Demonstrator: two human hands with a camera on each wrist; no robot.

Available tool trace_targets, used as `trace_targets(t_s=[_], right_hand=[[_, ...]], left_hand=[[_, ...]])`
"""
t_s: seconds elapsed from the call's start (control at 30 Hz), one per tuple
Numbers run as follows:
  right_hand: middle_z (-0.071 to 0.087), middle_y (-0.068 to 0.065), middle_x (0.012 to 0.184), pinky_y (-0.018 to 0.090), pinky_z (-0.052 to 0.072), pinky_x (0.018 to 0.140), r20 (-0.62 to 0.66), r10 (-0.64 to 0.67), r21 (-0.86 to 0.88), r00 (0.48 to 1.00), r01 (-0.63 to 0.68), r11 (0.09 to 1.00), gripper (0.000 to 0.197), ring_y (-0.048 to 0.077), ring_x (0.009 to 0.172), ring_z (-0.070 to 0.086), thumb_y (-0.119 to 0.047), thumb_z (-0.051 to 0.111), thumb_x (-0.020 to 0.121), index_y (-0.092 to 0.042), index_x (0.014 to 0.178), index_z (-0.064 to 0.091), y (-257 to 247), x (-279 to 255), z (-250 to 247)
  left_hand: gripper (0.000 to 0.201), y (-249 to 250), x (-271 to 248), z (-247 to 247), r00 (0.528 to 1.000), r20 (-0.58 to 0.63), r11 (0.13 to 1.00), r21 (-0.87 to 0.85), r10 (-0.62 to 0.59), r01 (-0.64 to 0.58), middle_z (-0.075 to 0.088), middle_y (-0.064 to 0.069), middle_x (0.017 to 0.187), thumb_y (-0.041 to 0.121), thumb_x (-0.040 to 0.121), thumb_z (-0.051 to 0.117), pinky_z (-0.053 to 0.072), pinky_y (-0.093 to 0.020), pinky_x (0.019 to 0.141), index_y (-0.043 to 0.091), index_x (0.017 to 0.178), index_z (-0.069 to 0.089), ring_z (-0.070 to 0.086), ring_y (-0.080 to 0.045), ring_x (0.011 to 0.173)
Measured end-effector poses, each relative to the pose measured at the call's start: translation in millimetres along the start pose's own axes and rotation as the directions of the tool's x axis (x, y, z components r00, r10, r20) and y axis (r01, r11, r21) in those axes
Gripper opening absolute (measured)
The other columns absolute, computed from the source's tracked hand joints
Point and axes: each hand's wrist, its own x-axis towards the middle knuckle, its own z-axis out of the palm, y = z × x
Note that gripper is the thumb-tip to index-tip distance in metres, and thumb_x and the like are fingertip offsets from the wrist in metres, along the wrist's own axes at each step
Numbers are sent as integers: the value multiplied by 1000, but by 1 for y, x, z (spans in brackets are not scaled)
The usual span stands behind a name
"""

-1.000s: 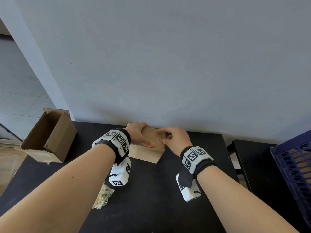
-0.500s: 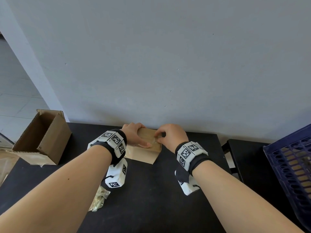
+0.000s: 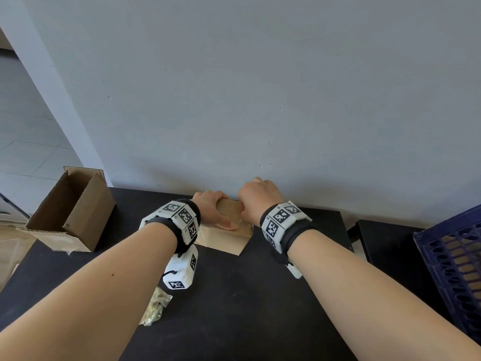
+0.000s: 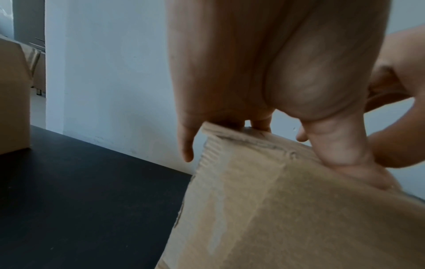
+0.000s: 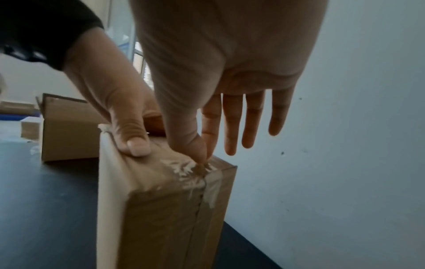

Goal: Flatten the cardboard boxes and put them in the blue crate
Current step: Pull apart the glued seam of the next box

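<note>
A small taped cardboard box stands at the back middle of the black table, close to the wall. My left hand grips its top, with the fingers curled over the far edge and the thumb pressed on the top face. My right hand pinches the torn tape on the top seam between thumb and forefinger, the other fingers hanging straight. A blue crate holding cardboard stands at the right edge.
A bigger open cardboard box lies on its side at the table's left end. A crumpled clear plastic bag lies under my left forearm. A second black table bears the crate. The wall rises right behind the small box.
My right hand has shifted up and toward the wall over the box's top, thumb and forefinger closing on the tape. My left hand keeps its hold on the box.
</note>
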Motion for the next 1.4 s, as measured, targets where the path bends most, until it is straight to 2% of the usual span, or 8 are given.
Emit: trace_targets(t_s=[0.23, 0.37, 0.53, 0.67, 0.8, 1.0, 1.3, 1.4], right_hand=[[61, 1, 95, 31, 34, 83, 27, -49, -116, 998, 52, 992, 16, 24, 108, 47, -10, 57, 82, -16, 71, 46, -3, 10, -1], [32, -2, 71, 28, 32, 71, 52, -38, 26, 998, 36, 999, 10, 20, 82, 40, -10, 58, 82, -12, 76, 50, 5, 5, -1], [59, 2, 113, 32, 46, 75, 90, -31, 276, 995, 5, 961, 24, 19, 105, 51, -20, 66, 72, -24, 57, 48, 18, 9, 13], [62, -3, 112, 34, 45, 87, 4, 0, 409, 1000, -1, 913, 4, 18, 112, 49, -19, 67, 76, -22, 74, 66, 33, 0, 20], [64, -1, 120, 19, 37, 97, -101, 113, 625, 988, -26, 780, 25, 16, 115, 54, -10, 69, 80, -19, 103, 73, 44, -8, 23], [64, 16, 111, 35, 43, 88, -57, 15, 638, 998, 25, 769, 29, 30, 104, 58, -1, 66, 75, -18, 96, 77, 28, -15, 23], [50, -19, 71, 15, 34, 67, -93, -8, 620, 996, 65, 782, 32, -3, 66, 45, -1, 63, 73, -18, 98, 76, 25, -10, 33], [60, -17, 88, 22, 40, 78, -101, 18, 624, 995, 49, 780, 32, 2, 80, 54, -7, 65, 78, -19, 106, 74, 27, -14, 35]], left_hand=[[78, 2, 1, 0, 1000, -10, 1000, 8, -1, 2, 47, 0, 128, 51, 68, 78, 35, -36, 106, 29, 134, 43, 33, -21, 128], [78, 2, 2, -1, 1000, -3, 1000, -4, -10, 10, 46, 0, 126, 52, 66, 78, 36, -39, 106, 30, 133, 44, 32, -21, 128], [77, 2, 1, 0, 1000, -12, 1000, 4, -15, 15, 46, 1, 127, 53, 67, 78, 35, -39, 106, 30, 132, 44, 31, -20, 128], [79, 2, 2, -1, 1000, -3, 1000, 8, -16, 16, 45, 2, 129, 54, 66, 78, 34, -39, 107, 31, 133, 43, 30, -20, 128], [78, 3, 1, -2, 1000, 6, 1000, 0, -21, 21, 43, 1, 132, 52, 68, 78, 33, -40, 109, 31, 135, 42, 30, -21, 130], [77, 2, 1, -1, 1000, 3, 1000, -2, -19, 19, 43, 2, 132, 52, 67, 78, 32, -39, 108, 31, 133, 44, 29, -20, 130], [77, 0, -2, 1, 1000, -6, 1000, -9, -22, 22, 43, 2, 131, 52, 67, 79, 33, -37, 108, 33, 133, 43, 30, -21, 130], [77, 1, -4, 2, 1000, -10, 1000, -7, -22, 22, 43, 1, 131, 52, 67, 78, 33, -36, 106, 32, 133, 44, 31, -21, 130]])
